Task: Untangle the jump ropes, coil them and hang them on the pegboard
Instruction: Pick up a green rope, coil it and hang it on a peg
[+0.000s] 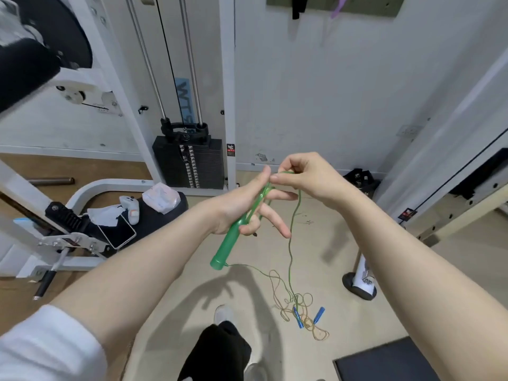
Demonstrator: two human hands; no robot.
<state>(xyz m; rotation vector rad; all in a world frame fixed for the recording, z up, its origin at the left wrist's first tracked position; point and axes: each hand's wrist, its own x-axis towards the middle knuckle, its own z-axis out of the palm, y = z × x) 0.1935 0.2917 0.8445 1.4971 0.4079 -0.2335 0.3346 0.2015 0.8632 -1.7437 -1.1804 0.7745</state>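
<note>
Green jump rope handle [233,235] sat gripped in the left hand [242,207] while the right hand [305,177] pinched its cord [291,243], blue-handled rope [308,317] tangled on the floor [371,320].

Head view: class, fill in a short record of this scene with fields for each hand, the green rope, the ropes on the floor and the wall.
left hand: grips green handle, fingers partly spread
right hand: pinches green rope above the left hand
green rope: hangs from right hand down into floor tangle
floor tangle: green and tan cords mixed, two blue handles in it
pegboard: top of frame, black and purple items hanging on it
stage: untangling, nothing coiled yet
</note>
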